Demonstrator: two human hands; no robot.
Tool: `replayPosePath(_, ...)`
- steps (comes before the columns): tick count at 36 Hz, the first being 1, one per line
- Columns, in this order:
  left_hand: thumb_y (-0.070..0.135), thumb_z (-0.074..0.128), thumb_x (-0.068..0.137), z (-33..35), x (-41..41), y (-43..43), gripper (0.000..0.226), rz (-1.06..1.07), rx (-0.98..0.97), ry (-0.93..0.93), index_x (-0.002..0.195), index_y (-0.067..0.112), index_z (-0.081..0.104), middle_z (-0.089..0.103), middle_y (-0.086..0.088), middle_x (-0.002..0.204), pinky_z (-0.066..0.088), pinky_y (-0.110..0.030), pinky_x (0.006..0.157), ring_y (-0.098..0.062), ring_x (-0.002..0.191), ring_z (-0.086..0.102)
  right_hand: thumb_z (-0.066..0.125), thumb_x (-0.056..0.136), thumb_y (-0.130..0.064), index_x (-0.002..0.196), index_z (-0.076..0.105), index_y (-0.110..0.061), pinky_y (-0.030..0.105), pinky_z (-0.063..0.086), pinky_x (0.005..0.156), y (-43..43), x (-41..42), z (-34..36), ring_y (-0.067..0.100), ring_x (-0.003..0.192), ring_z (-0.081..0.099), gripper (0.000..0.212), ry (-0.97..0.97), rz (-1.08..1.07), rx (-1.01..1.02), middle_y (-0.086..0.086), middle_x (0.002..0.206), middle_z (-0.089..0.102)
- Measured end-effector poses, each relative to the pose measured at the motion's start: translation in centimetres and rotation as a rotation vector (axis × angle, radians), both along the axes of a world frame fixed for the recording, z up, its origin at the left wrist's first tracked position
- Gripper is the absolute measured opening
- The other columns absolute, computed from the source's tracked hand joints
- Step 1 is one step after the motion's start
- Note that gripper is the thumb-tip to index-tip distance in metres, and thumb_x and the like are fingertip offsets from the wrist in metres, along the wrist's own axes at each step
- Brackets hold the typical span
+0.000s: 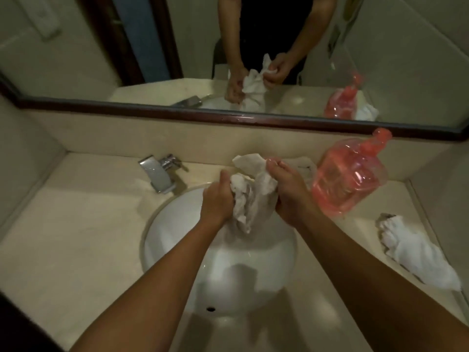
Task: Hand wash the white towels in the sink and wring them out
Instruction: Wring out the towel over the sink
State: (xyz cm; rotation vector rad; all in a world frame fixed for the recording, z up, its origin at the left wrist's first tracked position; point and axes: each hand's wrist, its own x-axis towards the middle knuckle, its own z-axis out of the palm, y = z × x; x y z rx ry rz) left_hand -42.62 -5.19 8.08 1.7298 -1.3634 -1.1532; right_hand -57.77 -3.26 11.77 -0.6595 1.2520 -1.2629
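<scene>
Over the sink: towel scrubbed between both hands.
Left hand and right hand each clamp the bunched cloth above the basin, likely so runoff drains; a second towel lies at the counter's right edge.

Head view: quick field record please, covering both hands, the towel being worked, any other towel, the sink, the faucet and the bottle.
left hand: fingers grip the white towel on its left side
right hand: grips the same towel on its right side
white towel: bunched, held over the basin
sink: white round basin set in the counter
faucet: chrome, back left, no stream visible
pink bottle: transparent, on the counter right of the hands
second towel: white, crumpled, on the counter at far right
</scene>
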Motion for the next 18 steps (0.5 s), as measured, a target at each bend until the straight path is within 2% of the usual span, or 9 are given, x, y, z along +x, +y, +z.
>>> replayPosePath(2,0.054,0.019,0.113,0.8,1.8,-0.8,0.072,0.047,-0.068,0.026,0.064,0.016,0.054,0.063,-0.008,0.073,0.043,-0.046,0.08,-0.035,0.08,0.061,0.06,0.105,-0.024,0.116,0.075,-0.006,0.041,0.059,0.087,-0.9,0.9,1.5,0.027,0.099,0.072,0.025,-0.026,0.022,-0.043,0.016,0.109,0.077)
replayPosePath(4,0.057,0.024,0.112,2.5,3.1,-1.2,0.071,0.098,-0.116,0.08,0.055,0.019,0.043,0.051,-0.001,0.058,0.037,-0.043,0.07,-0.026,0.062,0.05,0.064,0.095,-0.031,0.124,0.073,-0.003,0.049,0.057,0.094,-1.7,1.8,3.1,0.033,0.103,0.07,0.042,-0.017,0.054,-0.07,0.023,0.118,0.075)
replayPosePath(5,0.055,0.026,0.113,3.4,3.5,-1.5,0.071,0.112,-0.136,0.08,0.056,0.016,0.047,0.052,-0.002,0.059,0.037,-0.042,0.069,-0.024,0.062,0.05,0.066,0.092,-0.035,0.127,0.072,-0.001,0.052,0.056,0.096,-2.0,2.1,3.9,0.036,0.105,0.068,0.049,-0.03,0.065,-0.076,0.026,0.118,0.073)
replayPosePath(7,0.052,0.03,0.113,4.9,4.1,-2.2,0.067,0.126,-0.198,0.043,0.075,0.008,0.062,0.063,-0.009,0.076,0.04,-0.039,0.073,-0.025,0.074,0.057,0.066,0.094,-0.04,0.131,0.069,0.001,0.055,0.054,0.098,-2.8,2.3,5.4,0.039,0.108,0.065,0.056,-0.071,0.087,-0.092,0.033,0.124,0.068)
replayPosePath(8,0.056,0.031,0.11,5.7,4.3,-2.5,0.064,0.135,-0.249,0.046,0.087,0.007,0.065,0.065,-0.008,0.084,0.04,-0.038,0.075,-0.023,0.079,0.059,0.063,0.098,-0.039,0.132,0.068,0.004,0.051,0.056,0.094,-3.1,2.3,6.2,0.038,0.106,0.065,0.055,-0.086,0.103,-0.113,0.033,0.123,0.068)
replayPosePath(11,0.06,0.028,0.1,9.2,3.7,-3.1,0.052,0.066,-0.4,0.179,0.105,0.023,0.063,0.067,0.004,0.1,0.047,-0.036,0.084,-0.008,0.093,0.062,0.044,0.112,-0.026,0.126,0.067,0.007,0.036,0.06,0.082,-3.9,2.7,9.0,0.029,0.095,0.073,0.042,-0.159,0.171,-0.187,0.022,0.107,0.073)
replayPosePath(13,0.062,0.025,0.102,11.6,2.6,-3.9,0.061,-0.037,-0.435,0.297,0.124,0.023,0.066,0.072,0.001,0.119,0.053,-0.034,0.1,-0.011,0.113,0.067,0.045,0.111,-0.024,0.136,0.061,0.008,0.043,0.061,0.096,-4.3,3.2,11.1,0.037,0.115,0.072,0.044,-0.209,0.193,-0.212,0.028,0.125,0.071)
replayPosePath(15,0.076,0.024,0.098,14.0,1.5,-4.6,0.083,-0.081,-0.395,0.402,0.138,0.016,0.065,0.072,-0.003,0.132,0.05,-0.04,0.113,-0.016,0.127,0.065,0.053,0.107,-0.028,0.15,0.051,0.006,0.054,0.047,0.117,-4.6,3.7,13.1,0.046,0.136,0.059,0.054,-0.264,0.205,-0.211,0.033,0.145,0.059)
replayPosePath(18,0.078,0.021,0.099,17.8,0.3,-5.1,0.083,-0.059,-0.402,0.46,0.14,0.02,0.064,0.071,0.0,0.133,0.049,-0.047,0.115,-0.015,0.128,0.065,0.055,0.108,-0.032,0.153,0.052,-0.002,0.058,0.046,0.118,-4.9,3.3,16.4,0.043,0.136,0.061,0.054,-0.306,0.233,-0.236,0.026,0.147,0.061)
